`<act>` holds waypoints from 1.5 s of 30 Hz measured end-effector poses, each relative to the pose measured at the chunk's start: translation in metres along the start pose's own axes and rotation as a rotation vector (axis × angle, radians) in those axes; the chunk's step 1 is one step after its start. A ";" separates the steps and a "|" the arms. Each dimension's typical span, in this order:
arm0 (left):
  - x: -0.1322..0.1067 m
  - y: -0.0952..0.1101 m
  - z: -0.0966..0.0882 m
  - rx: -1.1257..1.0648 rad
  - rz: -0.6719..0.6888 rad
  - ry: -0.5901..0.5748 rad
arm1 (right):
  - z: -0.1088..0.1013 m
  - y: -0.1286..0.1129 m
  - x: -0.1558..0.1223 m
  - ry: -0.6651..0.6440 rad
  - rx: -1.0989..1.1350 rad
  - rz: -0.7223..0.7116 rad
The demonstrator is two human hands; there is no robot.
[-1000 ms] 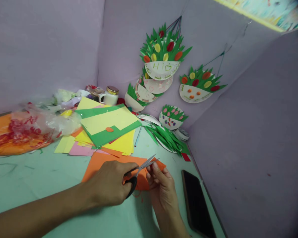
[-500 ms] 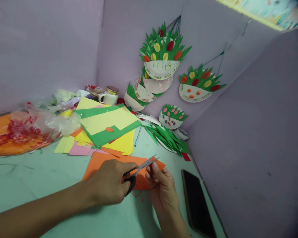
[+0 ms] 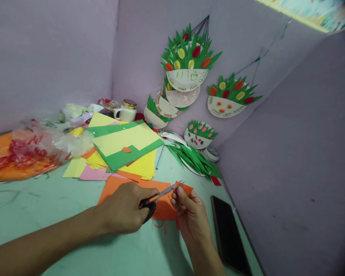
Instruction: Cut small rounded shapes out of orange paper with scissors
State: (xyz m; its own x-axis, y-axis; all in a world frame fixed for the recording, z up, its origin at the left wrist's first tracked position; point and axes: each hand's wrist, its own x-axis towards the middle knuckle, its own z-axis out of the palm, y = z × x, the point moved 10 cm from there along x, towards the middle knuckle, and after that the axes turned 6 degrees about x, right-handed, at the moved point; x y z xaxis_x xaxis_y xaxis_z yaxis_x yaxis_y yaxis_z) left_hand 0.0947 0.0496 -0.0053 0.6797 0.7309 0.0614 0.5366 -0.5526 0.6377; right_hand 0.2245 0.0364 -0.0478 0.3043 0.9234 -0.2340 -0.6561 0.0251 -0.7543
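My left hand [image 3: 126,209] is closed round the black handles of a pair of scissors [image 3: 158,197], whose blades point right and meet a small piece of orange paper [image 3: 185,188]. My right hand [image 3: 189,214] pinches that orange piece between thumb and fingers, just right of the blades. Beneath both hands lies a larger orange sheet [image 3: 115,186] on the pale green table [image 3: 46,207].
A black phone [image 3: 228,234] lies flat right of my right hand. Behind are a stack of yellow, green and pink sheets [image 3: 123,147], green paper strips [image 3: 194,161], a plastic bag [image 3: 31,147], a white jar [image 3: 128,110] and paper-plate flower crafts [image 3: 186,73] on the wall.
The scissor blades have closed further onto the orange piece. My right hand has shifted slightly, turning the piece; the view has tilted up a little.
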 end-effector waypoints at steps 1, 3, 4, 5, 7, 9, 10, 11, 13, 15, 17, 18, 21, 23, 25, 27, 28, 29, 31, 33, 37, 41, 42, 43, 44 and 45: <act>0.000 0.000 0.000 -0.002 0.007 -0.004 | 0.000 -0.001 0.000 -0.004 -0.004 -0.004; 0.000 0.000 -0.001 -0.001 0.012 0.000 | 0.002 -0.003 0.001 -0.017 -0.007 -0.009; 0.000 -0.001 -0.001 0.000 0.012 0.002 | 0.002 -0.003 0.001 -0.021 -0.009 -0.010; 0.000 -0.001 -0.001 -0.001 0.013 0.002 | 0.003 -0.004 0.001 -0.023 -0.012 -0.011; 0.000 -0.001 0.000 -0.010 0.015 -0.005 | 0.004 -0.004 0.000 -0.024 -0.018 -0.010; 0.001 0.000 0.001 -0.024 0.016 -0.018 | 0.004 -0.004 0.000 -0.024 -0.018 -0.009; 0.001 0.000 0.001 -0.031 0.014 -0.025 | 0.004 -0.005 0.000 -0.022 -0.017 -0.011; 0.001 -0.001 0.001 -0.034 0.011 -0.029 | 0.003 -0.005 0.001 -0.021 -0.016 -0.011; 0.001 -0.001 0.000 -0.036 0.011 -0.038 | 0.002 -0.006 0.001 -0.016 -0.017 -0.015; 0.001 -0.001 0.000 -0.037 0.016 -0.048 | 0.002 -0.007 0.001 -0.014 -0.022 -0.025; 0.002 -0.001 -0.001 -0.041 0.020 -0.058 | 0.002 -0.009 0.001 -0.010 -0.029 -0.032; 0.002 -0.001 -0.001 -0.043 0.021 -0.060 | 0.001 -0.010 0.001 -0.007 -0.034 -0.036; 0.001 -0.001 0.000 -0.048 0.017 -0.068 | 0.002 -0.011 0.000 -0.009 -0.049 -0.047; 0.001 -0.002 0.001 -0.063 0.014 -0.081 | 0.003 -0.012 0.000 -0.014 -0.053 -0.053; 0.000 -0.002 0.002 -0.077 0.019 -0.089 | 0.004 -0.012 0.000 -0.015 -0.057 -0.054; 0.001 -0.002 0.002 -0.087 0.021 -0.092 | 0.004 -0.012 -0.001 -0.015 -0.063 -0.052; 0.001 -0.002 0.002 -0.089 0.017 -0.093 | 0.003 -0.011 -0.001 -0.015 -0.067 -0.052; 0.001 -0.002 0.002 -0.091 0.014 -0.095 | 0.003 -0.012 -0.001 -0.016 -0.071 -0.051; 0.002 -0.002 0.002 -0.096 0.013 -0.102 | 0.003 -0.012 -0.001 -0.018 -0.079 -0.055; 0.002 -0.002 0.002 -0.107 0.020 -0.106 | 0.003 -0.013 -0.001 -0.021 -0.086 -0.061; 0.002 -0.001 0.004 -0.188 0.034 -0.117 | 0.001 -0.014 -0.001 -0.011 -0.087 -0.071; 0.006 -0.011 0.005 -0.376 -0.079 -0.079 | -0.001 -0.017 -0.001 0.001 -0.121 -0.100; 0.007 -0.017 0.002 -0.444 -0.140 -0.034 | 0.000 -0.017 -0.002 -0.008 -0.167 -0.104; 0.007 -0.024 -0.001 -0.511 -0.206 0.023 | 0.002 -0.016 -0.003 -0.031 -0.231 -0.098; 0.006 -0.031 -0.005 -0.569 -0.268 0.083 | 0.005 -0.012 -0.003 -0.069 -0.302 -0.075; 0.005 -0.036 -0.008 -0.621 -0.318 0.133 | 0.010 -0.005 -0.005 -0.122 -0.370 -0.036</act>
State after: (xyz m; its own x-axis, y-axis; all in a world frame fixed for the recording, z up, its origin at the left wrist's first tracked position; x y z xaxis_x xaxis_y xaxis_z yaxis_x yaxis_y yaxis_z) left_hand 0.0750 0.0765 -0.0219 0.4495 0.8835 -0.1321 0.2878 -0.0032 0.9577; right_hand 0.2198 0.0358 -0.0369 0.2232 0.9638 -0.1456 -0.3465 -0.0611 -0.9360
